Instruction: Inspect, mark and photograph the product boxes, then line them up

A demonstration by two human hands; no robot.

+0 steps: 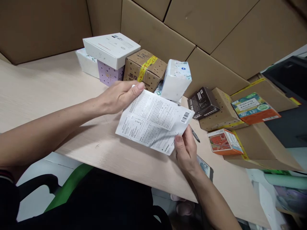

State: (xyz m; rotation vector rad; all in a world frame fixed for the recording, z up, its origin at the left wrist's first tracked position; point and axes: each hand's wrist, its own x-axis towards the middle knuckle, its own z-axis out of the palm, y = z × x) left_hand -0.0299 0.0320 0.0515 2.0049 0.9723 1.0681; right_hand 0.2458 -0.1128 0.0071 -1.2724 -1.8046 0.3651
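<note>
As left grip pinches packet, right grip likewise, nearly closed

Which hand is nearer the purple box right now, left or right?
Left. The left hand is just in front of the purple box, holding the white printed sheet by its far edge; the right hand is well off to the right, at the sheet's near-right corner.
</note>
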